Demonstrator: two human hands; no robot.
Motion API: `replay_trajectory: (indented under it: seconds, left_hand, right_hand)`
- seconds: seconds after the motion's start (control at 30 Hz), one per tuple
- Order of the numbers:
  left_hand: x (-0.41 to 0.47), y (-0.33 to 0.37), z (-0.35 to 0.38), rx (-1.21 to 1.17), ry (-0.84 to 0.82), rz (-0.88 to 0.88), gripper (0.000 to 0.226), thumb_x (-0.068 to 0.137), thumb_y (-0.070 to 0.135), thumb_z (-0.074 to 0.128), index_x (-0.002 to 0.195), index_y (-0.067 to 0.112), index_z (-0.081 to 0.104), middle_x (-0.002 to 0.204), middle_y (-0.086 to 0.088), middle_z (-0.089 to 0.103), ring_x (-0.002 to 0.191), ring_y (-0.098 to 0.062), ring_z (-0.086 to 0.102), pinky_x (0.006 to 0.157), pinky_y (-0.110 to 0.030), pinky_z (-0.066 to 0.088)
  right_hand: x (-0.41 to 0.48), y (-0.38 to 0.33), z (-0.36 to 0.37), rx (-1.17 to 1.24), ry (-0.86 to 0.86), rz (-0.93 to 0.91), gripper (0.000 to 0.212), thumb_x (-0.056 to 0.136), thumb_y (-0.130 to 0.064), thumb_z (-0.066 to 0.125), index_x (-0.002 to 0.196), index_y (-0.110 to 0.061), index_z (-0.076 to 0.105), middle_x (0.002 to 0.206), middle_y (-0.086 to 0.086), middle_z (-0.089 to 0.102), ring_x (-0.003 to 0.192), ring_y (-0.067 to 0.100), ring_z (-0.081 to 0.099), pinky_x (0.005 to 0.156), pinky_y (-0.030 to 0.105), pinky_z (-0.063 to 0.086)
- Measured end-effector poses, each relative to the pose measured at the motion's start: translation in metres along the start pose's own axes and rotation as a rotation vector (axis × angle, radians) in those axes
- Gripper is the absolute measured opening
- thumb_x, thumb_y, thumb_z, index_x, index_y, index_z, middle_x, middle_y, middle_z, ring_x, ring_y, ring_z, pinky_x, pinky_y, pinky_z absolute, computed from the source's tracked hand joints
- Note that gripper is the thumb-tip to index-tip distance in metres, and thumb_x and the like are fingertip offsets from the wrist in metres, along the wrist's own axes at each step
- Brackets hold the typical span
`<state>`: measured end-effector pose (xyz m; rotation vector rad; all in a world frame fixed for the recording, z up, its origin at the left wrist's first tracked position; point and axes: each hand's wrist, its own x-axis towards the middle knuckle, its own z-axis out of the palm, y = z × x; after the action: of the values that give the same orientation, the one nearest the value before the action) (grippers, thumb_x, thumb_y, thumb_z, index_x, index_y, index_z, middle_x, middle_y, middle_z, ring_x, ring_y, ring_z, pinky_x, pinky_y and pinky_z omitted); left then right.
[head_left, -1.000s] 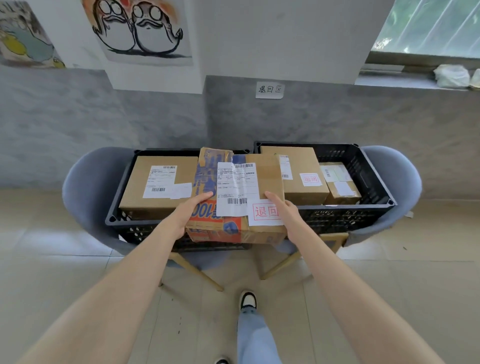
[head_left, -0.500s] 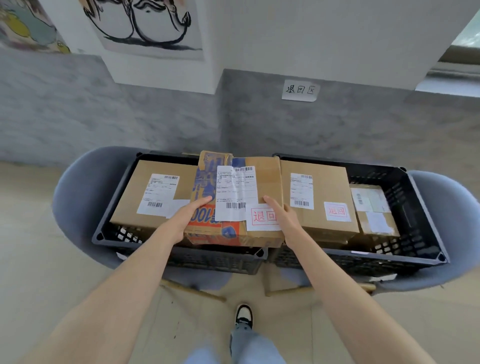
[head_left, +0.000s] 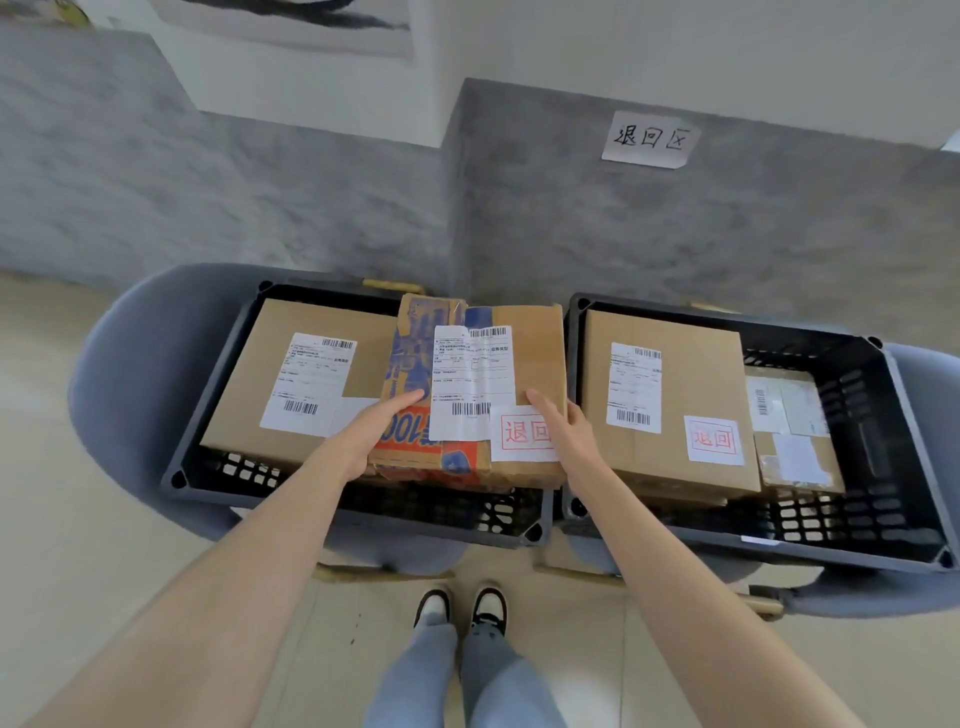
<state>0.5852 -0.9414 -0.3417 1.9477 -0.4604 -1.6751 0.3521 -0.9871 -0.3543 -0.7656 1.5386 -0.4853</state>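
cardboard parcel between left hand and right hand, over black crate

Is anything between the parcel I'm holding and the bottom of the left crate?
Yes: a large cardboard box lies in the left crate, filling most of it. The parcel, in the left hand and right hand, overlaps its right side; whether they touch is unclear.

four boxes visible, two crates, two chairs
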Motion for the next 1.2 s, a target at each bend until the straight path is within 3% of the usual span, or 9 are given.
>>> replay_trajectory:
  seconds: [0.17,0.33,0.43,0.53,0.6,0.73,0.87,1.1,1.2]
  left_hand:
    - [0.016,0.007,-0.003,0.012,-0.017,0.020,0.030,0.088,0.047,0.060,0.105,0.023,0.061,0.091,-0.001,0.072,0.085,-0.018,0.067,0.075,-0.032,0.051]
    - [0.032,0.010,-0.009,0.044,-0.032,0.015,0.042,0.086,0.051,0.060,0.115,0.020,0.060,0.097,-0.002,0.072,0.092,-0.019,0.066,0.091,-0.038,0.048]
    - [0.034,0.012,-0.007,0.065,-0.035,0.011,0.036,0.089,0.049,0.058,0.112,0.022,0.058,0.093,0.000,0.070,0.086,-0.016,0.065,0.085,-0.034,0.046]
    - [0.038,0.014,-0.006,0.060,-0.032,0.015,0.036,0.090,0.047,0.057,0.115,0.022,0.056,0.092,0.002,0.068,0.084,-0.013,0.063,0.072,-0.029,0.046]
    - [0.041,0.014,-0.006,0.056,-0.027,0.014,0.039,0.090,0.046,0.058,0.119,0.021,0.054,0.093,0.002,0.068,0.082,-0.013,0.063,0.065,-0.027,0.044]
    - [0.046,0.013,-0.005,0.041,-0.024,0.003,0.048,0.089,0.044,0.060,0.128,0.016,0.050,0.096,0.000,0.067,0.082,-0.013,0.064,0.063,-0.026,0.045]
    - [0.052,0.014,-0.004,0.060,0.001,0.020,0.052,0.090,0.042,0.061,0.131,0.014,0.046,0.100,-0.002,0.066,0.081,-0.013,0.064,0.060,-0.025,0.045]
    - [0.064,0.013,-0.005,0.142,0.060,0.029,0.052,0.089,0.036,0.064,0.128,0.011,0.041,0.110,-0.007,0.063,0.080,-0.013,0.062,0.060,-0.026,0.047]
    - [0.070,0.013,-0.004,0.167,0.085,0.022,0.053,0.088,0.035,0.066,0.128,0.011,0.040,0.117,-0.010,0.062,0.088,-0.018,0.064,0.069,-0.030,0.051]
  right_hand:
    - [0.010,0.001,0.010,-0.044,0.013,0.022,0.055,0.087,-0.049,0.061,0.132,-0.020,0.046,0.104,0.002,0.069,0.091,0.014,0.066,0.075,0.028,0.052]
    - [0.013,-0.002,0.016,-0.056,0.032,0.034,0.045,0.081,-0.054,0.065,0.112,-0.024,0.054,0.108,0.005,0.066,0.088,0.014,0.067,0.074,0.027,0.054]
    - [0.030,0.009,0.016,-0.080,0.057,0.063,0.065,0.050,-0.077,0.065,0.098,-0.033,0.059,0.120,0.008,0.060,0.097,0.020,0.066,0.090,0.041,0.054]
    - [0.036,0.013,0.016,-0.072,0.064,0.060,0.071,0.043,-0.077,0.064,0.099,-0.034,0.058,0.120,0.010,0.059,0.097,0.022,0.067,0.089,0.044,0.055]
    - [0.030,0.004,0.017,-0.053,0.065,0.055,0.082,0.048,-0.072,0.068,0.116,-0.026,0.058,0.118,0.010,0.061,0.094,0.022,0.068,0.087,0.043,0.056]
    - [0.031,0.000,0.014,-0.057,0.088,0.050,0.059,0.084,-0.039,0.070,0.134,-0.015,0.047,0.107,0.007,0.068,0.093,0.021,0.069,0.085,0.040,0.057]
    - [0.038,-0.002,0.012,-0.130,0.109,0.021,0.072,0.086,-0.036,0.069,0.146,-0.019,0.032,0.116,0.008,0.062,0.097,0.022,0.066,0.085,0.040,0.057]
    - [0.044,-0.004,0.013,-0.235,0.127,0.024,0.068,0.088,-0.032,0.068,0.144,-0.015,0.035,0.124,0.008,0.060,0.096,0.020,0.063,0.074,0.030,0.053]
    - [0.051,-0.002,0.014,-0.296,0.147,0.021,0.070,0.086,-0.035,0.068,0.144,-0.017,0.035,0.126,0.008,0.057,0.099,0.020,0.062,0.081,0.033,0.054]
